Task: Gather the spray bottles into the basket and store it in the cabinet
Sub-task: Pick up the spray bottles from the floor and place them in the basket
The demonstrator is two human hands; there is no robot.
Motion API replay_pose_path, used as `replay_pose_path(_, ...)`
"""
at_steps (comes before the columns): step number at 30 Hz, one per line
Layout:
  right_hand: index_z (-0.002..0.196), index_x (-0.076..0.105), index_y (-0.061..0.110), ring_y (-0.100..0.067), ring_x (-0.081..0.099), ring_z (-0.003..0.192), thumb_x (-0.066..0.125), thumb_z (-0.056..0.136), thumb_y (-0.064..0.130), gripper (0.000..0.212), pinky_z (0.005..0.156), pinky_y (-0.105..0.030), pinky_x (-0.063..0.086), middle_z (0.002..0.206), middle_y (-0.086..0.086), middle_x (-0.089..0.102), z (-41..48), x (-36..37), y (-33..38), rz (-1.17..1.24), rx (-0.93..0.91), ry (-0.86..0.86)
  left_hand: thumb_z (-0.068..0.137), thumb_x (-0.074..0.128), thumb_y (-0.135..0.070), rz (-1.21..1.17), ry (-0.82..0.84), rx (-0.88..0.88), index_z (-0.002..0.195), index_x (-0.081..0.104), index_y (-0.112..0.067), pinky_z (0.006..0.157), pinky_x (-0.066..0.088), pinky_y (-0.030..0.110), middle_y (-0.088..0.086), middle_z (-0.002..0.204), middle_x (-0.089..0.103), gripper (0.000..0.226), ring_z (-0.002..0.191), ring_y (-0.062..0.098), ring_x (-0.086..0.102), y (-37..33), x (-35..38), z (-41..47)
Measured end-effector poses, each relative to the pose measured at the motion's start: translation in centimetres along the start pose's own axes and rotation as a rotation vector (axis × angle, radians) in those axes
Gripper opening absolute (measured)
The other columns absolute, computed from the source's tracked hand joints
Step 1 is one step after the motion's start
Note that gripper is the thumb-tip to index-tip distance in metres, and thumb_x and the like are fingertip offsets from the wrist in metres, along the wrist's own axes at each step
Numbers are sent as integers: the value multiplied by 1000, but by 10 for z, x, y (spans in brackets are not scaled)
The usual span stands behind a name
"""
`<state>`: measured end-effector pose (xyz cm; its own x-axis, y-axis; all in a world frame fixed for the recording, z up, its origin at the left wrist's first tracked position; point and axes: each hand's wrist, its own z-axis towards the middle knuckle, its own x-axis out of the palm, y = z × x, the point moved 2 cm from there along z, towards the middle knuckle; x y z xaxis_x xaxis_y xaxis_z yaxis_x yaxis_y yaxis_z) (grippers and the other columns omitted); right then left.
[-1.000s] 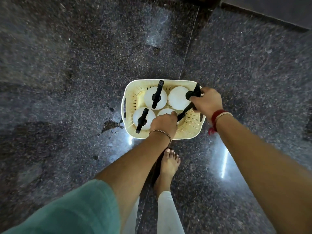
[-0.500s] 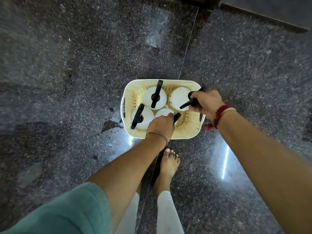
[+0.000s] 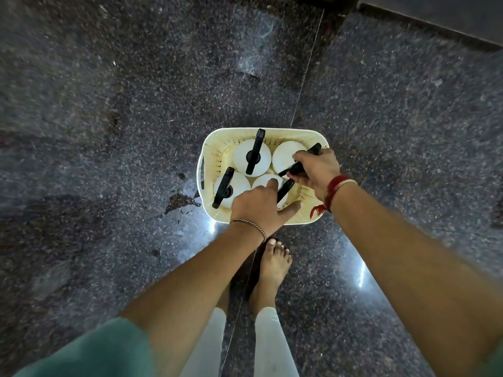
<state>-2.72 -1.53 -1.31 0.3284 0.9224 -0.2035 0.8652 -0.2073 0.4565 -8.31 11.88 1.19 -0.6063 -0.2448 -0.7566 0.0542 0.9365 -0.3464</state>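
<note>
A cream perforated basket (image 3: 215, 159) stands on the dark granite floor in the middle of the view. Several white spray bottles with black trigger heads stand upright inside it: one at the far left (image 3: 251, 159), one at the near left (image 3: 231, 186), one at the far right (image 3: 285, 155), one at the near middle (image 3: 265, 180). My right hand (image 3: 317, 170) is closed around the black trigger head of the far-right bottle. My left hand (image 3: 258, 206) rests over the near-middle bottle, thumb stretched toward the basket's near rim; its grip is hidden.
My bare foot (image 3: 272, 270) stands just behind the basket. A dark wet-looking patch (image 3: 179, 201) lies on the floor left of the basket. A dark ledge or skirting (image 3: 435, 25) runs across the top right corner.
My right hand has shifted a little left and down on the far-right bottle's trigger. My left hand has spread, its thumb now reaching out over the basket's near rim. The near-left bottle's trigger has turned slightly.
</note>
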Motion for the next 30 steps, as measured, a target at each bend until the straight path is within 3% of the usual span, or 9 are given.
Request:
replay_pose_path(3,91,48,11,-20,66,70,67,82,8,21,45,-23,54,89,-10,60,0,-2,-2,-9,-11,3,84,41,-59,18,-321,61,105,51,-17,56,43,30,4,88,64,48,80,24,60,7,-37,-2)
replay_pose_path(5,91,49,11,-18,66,64,67,82,8,21,44,-22,53,84,-9,61,2,-1,-3,-22,-23,-15,81,46,-59,170,-432,-17,112,52,-12,67,45,36,9,98,64,57,88,28,58,13,-59,14)
replay_pose_path(7,81,49,14,-15,66,55,67,81,8,19,43,-21,52,76,-7,61,2,0,-4,-63,-60,-36,80,56,-57,254,-257,-149,119,50,-6,80,42,42,12,109,62,64,100,33,57,14,-71,39)
replay_pose_path(9,75,46,19,-12,65,49,67,79,10,23,45,-25,55,71,-4,61,2,1,-5,-137,-108,-73,86,59,-35,275,-64,-140,117,48,-5,77,38,38,13,107,64,45,99,34,59,11,-65,60)
replay_pose_path(11,73,44,24,-11,65,50,67,76,13,26,52,-32,59,71,0,59,2,-1,-6,-228,-153,-112,86,55,-9,245,-13,-87,116,47,-3,66,37,36,17,103,65,32,94,37,61,8,-62,73)
replay_pose_path(13,72,41,28,-14,66,59,68,75,14,31,56,-35,60,75,2,56,2,-4,-7,-259,-188,-135,83,54,1,246,-60,-28,113,48,-2,61,37,37,19,101,64,31,91,39,62,8,-63,79)
replay_pose_path(20,74,40,29,-24,69,74,67,70,20,29,69,-44,60,75,6,54,2,-6,-11,-371,-268,-158,88,49,-6,254,-138,50,110,49,-6,53,33,32,14,86,66,22,69,33,58,21,-53,68)
replay_pose_path(26,91,43,22,-25,68,78,62,71,28,29,73,-45,59,73,7,54,2,-2,-12,-433,-266,-162,89,47,-17,181,-135,-15,97,56,-8,56,33,32,14,88,65,14,74,33,59,25,-46,66)
replay_pose_path(30,101,47,20,-28,66,90,60,78,54,43,81,-42,55,92,-1,64,-8,-5,-7,-490,-305,-190,89,47,-46,119,-181,-29,107,53,-11,61,37,33,12,95,65,40,85,32,59,31,-55,61)
